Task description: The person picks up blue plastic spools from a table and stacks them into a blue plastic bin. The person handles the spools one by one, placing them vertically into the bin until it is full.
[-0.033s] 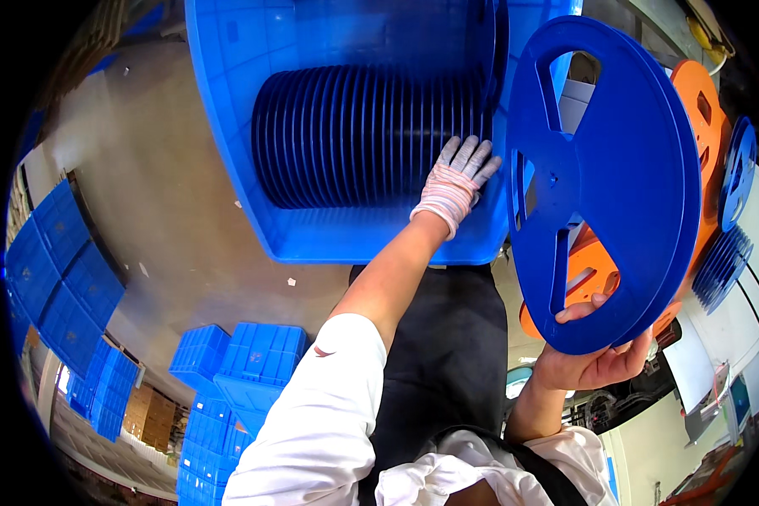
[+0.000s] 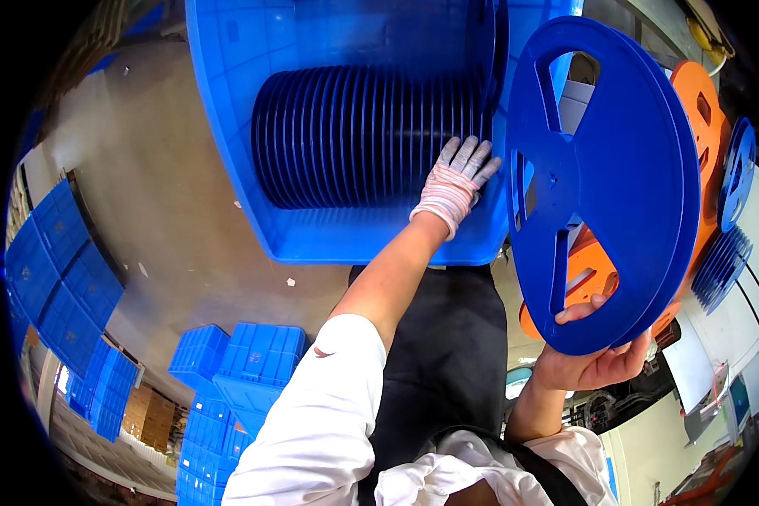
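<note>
My left hand (image 2: 458, 181), in a striped glove with greyish fingertips, lies with fingers outstretched against the near right end of a row of dark blue plastic reels (image 2: 337, 139). Those reels stand on edge, packed side by side in a large blue bin (image 2: 329, 244). At the right, my bare right hand (image 2: 594, 363) grips a big blue reel (image 2: 624, 160) by its lower rim. The thumb passes through a cut-out, and the other fingers are partly hidden behind the flange. This reel is held up beside the bin, its flat face toward me.
Behind the held reel are orange reels (image 2: 704, 110) and smaller blue reels (image 2: 738, 173) by a pale surface (image 2: 746, 329). Blue crates (image 2: 261, 354) stack at the lower left, with more blue crates (image 2: 59, 261) at far left. Small white scraps lie on the floor (image 2: 177, 194).
</note>
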Motion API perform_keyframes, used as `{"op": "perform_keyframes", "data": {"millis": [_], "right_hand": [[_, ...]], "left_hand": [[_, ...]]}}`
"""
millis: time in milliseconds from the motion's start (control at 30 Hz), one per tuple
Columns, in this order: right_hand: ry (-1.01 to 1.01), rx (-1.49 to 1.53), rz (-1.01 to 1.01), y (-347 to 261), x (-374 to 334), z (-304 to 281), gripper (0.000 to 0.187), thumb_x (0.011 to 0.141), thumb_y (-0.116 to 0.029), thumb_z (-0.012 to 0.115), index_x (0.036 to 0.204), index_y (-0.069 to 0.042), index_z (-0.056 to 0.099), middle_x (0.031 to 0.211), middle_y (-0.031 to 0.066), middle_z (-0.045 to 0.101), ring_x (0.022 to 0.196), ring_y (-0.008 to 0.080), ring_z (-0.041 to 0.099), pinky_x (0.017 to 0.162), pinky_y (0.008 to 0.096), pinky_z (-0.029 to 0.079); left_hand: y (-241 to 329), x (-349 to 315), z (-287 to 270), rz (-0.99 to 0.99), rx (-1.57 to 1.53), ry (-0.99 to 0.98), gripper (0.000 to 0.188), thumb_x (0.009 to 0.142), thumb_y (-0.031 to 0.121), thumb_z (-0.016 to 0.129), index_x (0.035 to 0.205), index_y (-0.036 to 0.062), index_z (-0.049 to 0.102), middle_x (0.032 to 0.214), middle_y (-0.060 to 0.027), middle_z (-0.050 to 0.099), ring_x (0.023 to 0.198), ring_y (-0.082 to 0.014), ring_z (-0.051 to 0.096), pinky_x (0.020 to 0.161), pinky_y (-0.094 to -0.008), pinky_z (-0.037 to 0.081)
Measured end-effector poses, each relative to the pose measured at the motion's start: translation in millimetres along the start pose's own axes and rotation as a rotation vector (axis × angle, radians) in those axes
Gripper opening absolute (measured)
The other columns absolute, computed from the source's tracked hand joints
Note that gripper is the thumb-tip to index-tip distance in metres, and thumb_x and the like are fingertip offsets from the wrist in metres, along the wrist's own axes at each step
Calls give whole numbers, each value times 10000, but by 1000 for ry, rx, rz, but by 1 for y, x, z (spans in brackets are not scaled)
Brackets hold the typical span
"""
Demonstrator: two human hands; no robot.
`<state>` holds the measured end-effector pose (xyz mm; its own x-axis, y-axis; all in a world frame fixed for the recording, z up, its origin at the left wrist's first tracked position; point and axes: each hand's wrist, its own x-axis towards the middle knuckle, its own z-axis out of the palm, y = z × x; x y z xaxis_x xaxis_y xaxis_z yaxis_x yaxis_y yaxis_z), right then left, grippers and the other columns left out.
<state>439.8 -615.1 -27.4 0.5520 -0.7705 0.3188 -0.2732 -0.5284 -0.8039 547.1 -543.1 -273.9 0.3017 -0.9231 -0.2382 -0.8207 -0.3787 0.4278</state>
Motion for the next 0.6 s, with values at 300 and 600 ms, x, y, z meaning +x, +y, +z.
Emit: {"op": "perform_keyframes", "data": {"millis": [300,600], "right_hand": [[-49,-3,103,24,-18,15,352,1036,-46,360,1381,-98,315,1139,248,582,687,194,640,649,274,543],[-59,94,149,33,-37,-6,364,1032,-41,371,1387,-111,333,1113,273,593,660,207,619,619,266,518]], "left_hand": [[1,-2,-3,5,-23,-28,708,818,305,702,1451,201,400,1541,-91,336,1444,-285,276,1211,-473,153],[-2,-5,7,12,-34,47,723,752,331,747,1392,151,460,1536,-114,351,1438,-296,293,1210,-473,163]]}}
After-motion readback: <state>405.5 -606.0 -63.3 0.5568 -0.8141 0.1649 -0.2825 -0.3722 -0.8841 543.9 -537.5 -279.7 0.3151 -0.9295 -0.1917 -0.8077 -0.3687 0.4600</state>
